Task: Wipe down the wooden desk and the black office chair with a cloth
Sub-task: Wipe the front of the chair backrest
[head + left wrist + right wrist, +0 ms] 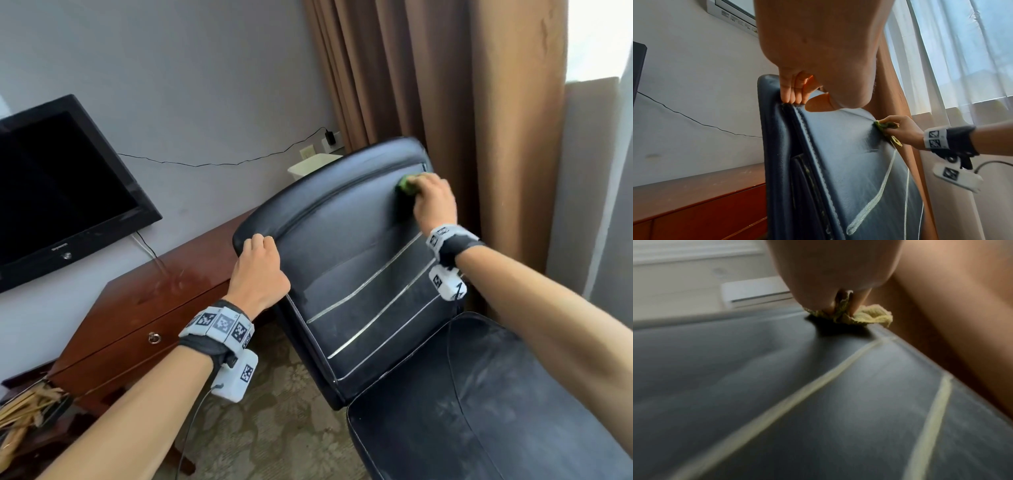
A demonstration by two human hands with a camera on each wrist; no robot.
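Evidently your right hand (pixel 434 202) pressed the bunched green cloth (pixel 406 185) at the chair backrest's (pixel 359 246) upper right corner; the unwiped span ran leftward toward your left hand (pixel 257 270), which gripped its edge.

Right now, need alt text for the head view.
The right hand presses a green cloth against the upper backrest of a black office chair while the left hand grips the backrest's edge. A wooden desk and a dark TV stand behind.
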